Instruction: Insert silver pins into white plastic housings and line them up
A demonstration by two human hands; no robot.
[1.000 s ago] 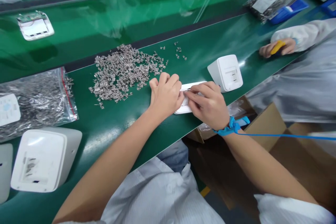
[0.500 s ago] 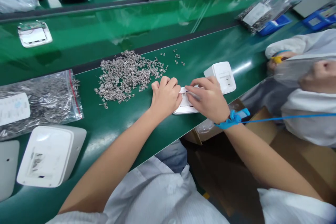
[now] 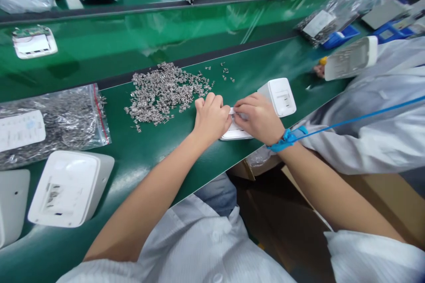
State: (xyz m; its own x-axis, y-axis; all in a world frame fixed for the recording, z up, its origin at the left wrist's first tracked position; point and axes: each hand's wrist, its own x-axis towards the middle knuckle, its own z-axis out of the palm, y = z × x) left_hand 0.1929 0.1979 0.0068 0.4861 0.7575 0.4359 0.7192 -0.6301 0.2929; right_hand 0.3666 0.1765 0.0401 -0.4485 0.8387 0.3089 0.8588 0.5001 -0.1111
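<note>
A white plastic housing lies on the green bench, partly covered by both hands. My left hand is closed on its left side, with bent fingers and knuckles up. From the right, my right hand reaches over the housing with fingers pinched together at its recess. What those fingertips hold, if anything, is hidden. Just beyond the right hand stands another white housing with slots in its face. A heap of small metal clips spreads behind my left hand.
At the left lie a zip bag of metal parts and a white housing. A white panel with a circuit board rests against the ledge. A co-worker's sleeve is at the right, near blue bins.
My hands stay at the same housing, the right fingers drawn closer together. The co-worker at the right has leaned in, and a hollow white shell is now over the bench there. The view has shifted slightly.
</note>
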